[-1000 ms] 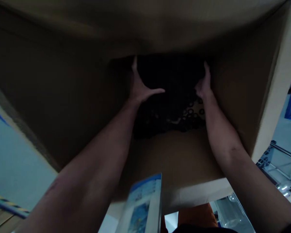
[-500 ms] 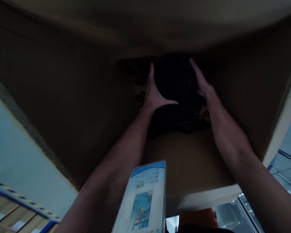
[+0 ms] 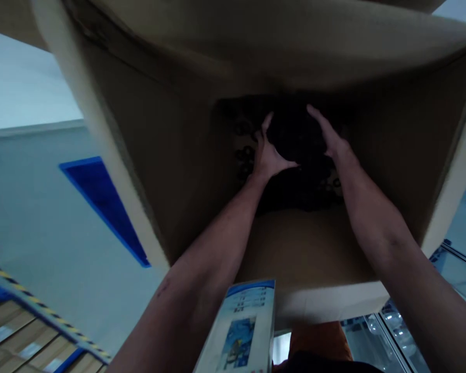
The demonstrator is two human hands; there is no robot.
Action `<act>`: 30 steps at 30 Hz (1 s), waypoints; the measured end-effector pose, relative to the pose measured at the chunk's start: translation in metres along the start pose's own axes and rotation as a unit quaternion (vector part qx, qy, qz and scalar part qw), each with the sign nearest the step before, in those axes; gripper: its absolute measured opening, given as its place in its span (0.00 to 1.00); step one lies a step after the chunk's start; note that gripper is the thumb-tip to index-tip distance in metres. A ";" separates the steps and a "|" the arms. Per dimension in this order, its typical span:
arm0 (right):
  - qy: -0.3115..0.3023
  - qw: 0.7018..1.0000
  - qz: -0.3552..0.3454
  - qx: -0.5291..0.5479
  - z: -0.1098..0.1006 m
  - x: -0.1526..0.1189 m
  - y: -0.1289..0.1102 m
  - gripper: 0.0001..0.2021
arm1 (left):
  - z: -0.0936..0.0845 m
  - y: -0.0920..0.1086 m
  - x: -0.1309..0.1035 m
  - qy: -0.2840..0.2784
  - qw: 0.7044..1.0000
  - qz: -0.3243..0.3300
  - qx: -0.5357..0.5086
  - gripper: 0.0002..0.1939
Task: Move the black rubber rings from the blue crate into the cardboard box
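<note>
While both arms reached deep into the big brown cardboard box [image 3: 147, 171], the left hand [image 3: 270, 155] and right hand [image 3: 332, 142] flanked a dark pile of small black rubber rings [image 3: 295, 176] on the box bottom, against the far wall. Left fingers [image 3: 264, 127] were spread open, thumb out, resting on the pile's left edge; right fingers [image 3: 316, 116] were flat and open on its right side, gripping nothing. Loose rings lay just beside the left hand. A white-and-blue printed card [image 3: 243, 331] hung below the near rim. Blue-edged panel [image 3: 101, 202] sat outside, left.
</note>
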State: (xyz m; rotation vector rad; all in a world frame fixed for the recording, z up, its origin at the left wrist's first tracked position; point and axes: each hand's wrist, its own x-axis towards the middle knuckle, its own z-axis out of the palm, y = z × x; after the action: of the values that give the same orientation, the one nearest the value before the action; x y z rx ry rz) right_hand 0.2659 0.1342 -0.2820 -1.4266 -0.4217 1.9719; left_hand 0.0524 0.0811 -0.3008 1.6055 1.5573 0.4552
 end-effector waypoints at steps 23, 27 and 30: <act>0.203 0.973 -0.104 -0.043 0.073 -0.316 -0.063 0.23 | -0.154 0.233 -0.168 -0.147 0.988 0.043 0.000 0.71; 0.228 0.951 -0.197 -0.071 0.126 -0.350 -0.075 0.22 | -0.199 0.246 -0.188 -0.140 0.987 0.075 -0.003 0.64; 0.213 0.948 -0.221 -0.086 0.174 -0.361 -0.079 0.21 | -0.236 0.241 -0.205 -0.118 0.989 0.089 -0.005 0.62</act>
State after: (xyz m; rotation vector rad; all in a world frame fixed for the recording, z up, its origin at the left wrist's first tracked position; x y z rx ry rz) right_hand 0.1982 -0.0310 0.0856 -1.6440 -0.6570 1.2571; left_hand -0.0028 -0.0113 0.0790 1.7309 1.2389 0.3524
